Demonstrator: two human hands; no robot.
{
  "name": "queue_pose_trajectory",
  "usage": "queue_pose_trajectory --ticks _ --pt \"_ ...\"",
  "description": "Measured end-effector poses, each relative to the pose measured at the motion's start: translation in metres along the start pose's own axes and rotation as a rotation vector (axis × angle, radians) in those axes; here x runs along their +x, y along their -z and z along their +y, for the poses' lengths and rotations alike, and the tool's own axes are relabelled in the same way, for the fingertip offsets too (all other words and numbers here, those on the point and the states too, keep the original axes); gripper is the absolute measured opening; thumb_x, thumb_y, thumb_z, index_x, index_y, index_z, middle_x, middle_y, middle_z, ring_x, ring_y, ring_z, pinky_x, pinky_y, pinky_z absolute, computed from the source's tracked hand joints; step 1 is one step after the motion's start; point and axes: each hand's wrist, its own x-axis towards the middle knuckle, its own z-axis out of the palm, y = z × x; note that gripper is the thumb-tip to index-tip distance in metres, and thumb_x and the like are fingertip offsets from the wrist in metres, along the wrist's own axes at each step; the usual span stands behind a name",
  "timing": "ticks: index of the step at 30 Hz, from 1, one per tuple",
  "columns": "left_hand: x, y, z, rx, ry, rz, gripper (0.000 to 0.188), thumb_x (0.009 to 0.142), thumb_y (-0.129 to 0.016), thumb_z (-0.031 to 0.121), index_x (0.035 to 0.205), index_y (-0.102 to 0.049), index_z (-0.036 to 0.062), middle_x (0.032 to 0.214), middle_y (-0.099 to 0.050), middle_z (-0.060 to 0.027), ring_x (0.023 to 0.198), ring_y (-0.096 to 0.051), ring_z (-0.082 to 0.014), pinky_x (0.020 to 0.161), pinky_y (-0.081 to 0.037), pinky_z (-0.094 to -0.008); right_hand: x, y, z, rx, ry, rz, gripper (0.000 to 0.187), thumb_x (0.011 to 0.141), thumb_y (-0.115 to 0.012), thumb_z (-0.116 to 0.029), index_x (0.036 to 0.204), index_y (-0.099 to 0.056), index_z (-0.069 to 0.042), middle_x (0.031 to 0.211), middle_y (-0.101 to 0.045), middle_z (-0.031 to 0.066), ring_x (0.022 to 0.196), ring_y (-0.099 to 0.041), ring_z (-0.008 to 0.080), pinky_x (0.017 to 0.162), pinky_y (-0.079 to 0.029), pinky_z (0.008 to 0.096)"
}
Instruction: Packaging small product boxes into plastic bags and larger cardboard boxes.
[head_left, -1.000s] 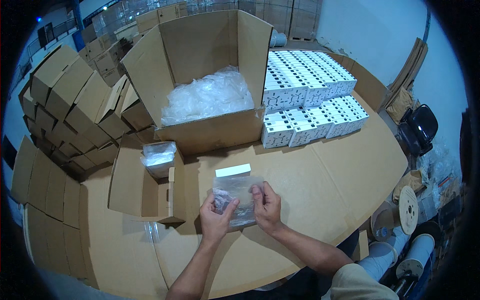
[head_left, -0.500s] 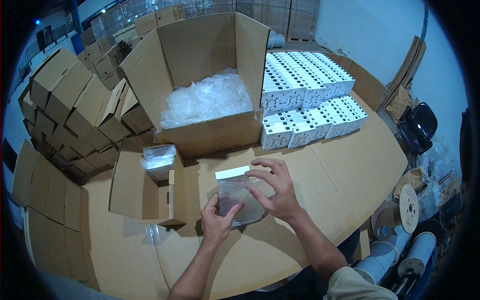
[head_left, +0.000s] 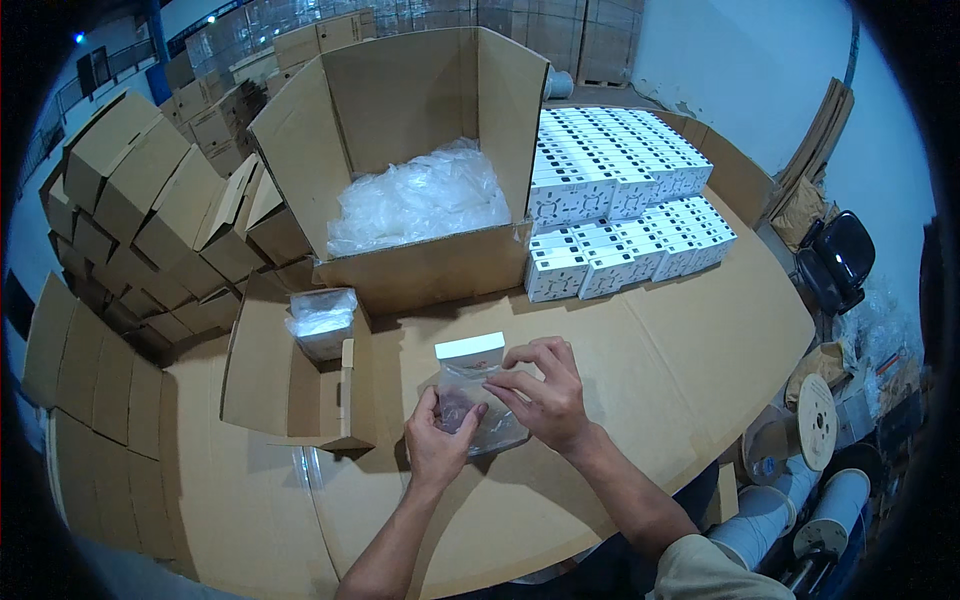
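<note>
Gripping a clear plastic bag (head_left: 492, 432) at the centre of the frame, thumb on top, is the left hand (head_left: 438, 438); the right hand (head_left: 543, 393), fingers bent, seems to pinch its upper right edge. A firm left hold and light right pinch should keep the film smooth. A white box (head_left: 470, 347) shows at the bag's top edge, over the table (head_left: 640, 390); an open carton (head_left: 255, 375) stands centre-left.
</note>
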Motion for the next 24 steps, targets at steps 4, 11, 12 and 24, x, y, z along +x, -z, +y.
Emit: queue_pose_trajectory --ticks 4,11,12,24 --pt "0.0 -0.002 0.001 0.037 -0.032 0.004 0.031 0.085 -0.082 0.016 0.099 -0.061 -0.0012 0.087 -0.071 -0.0095 0.08 -0.068 -0.0135 0.072 -0.054 -0.0313 -0.003 0.005 0.001 0.01 0.069 -0.074 0.019 0.07 -0.082 -0.008 0.087 -0.073 -0.007 0.095 -0.065 0.0048 0.096 -0.06 0.0239 0.086 -0.047 0.0407" --pt "-0.001 0.0 0.001 0.079 -0.023 0.008 0.031 0.084 -0.083 0.017 0.099 -0.062 0.0006 0.088 -0.072 -0.0103 0.081 -0.068 -0.0147 0.072 -0.054 -0.0318 0.01 0.011 0.0 -0.049 0.209 -0.269 0.02 0.08 -0.077 -0.013 0.094 -0.065 -0.006 0.096 -0.066 0.0075 0.093 -0.062 0.0253 0.092 -0.048 0.0427" --pt "-0.002 0.0 0.002 0.063 -0.035 -0.003 0.031 0.084 -0.084 0.018 0.098 -0.062 0.001 0.089 -0.072 -0.0107 0.082 -0.069 -0.0153 0.073 -0.055 -0.0323 0.012 0.012 -0.002 -0.086 0.189 -0.359 0.023 0.081 -0.077 -0.014 0.1 -0.066 -0.007 0.097 -0.067 0.0068 0.094 -0.063 0.0231 0.094 -0.046 0.0433" --pt "-0.002 0.005 0.012 0.176 0.108 -0.202 0.052 0.076 -0.09 0.026 0.115 -0.068 0.0008 0.103 -0.075 -0.0148 0.098 -0.073 -0.0239 0.087 -0.057 -0.0379 0.03 0.012 0.001 0.032 0.046 -0.458 0.018 0.084 -0.081 -0.021 0.095 -0.071 -0.012 0.081 -0.07 0.0024 0.079 -0.065 0.019 0.095 -0.044 0.0419"
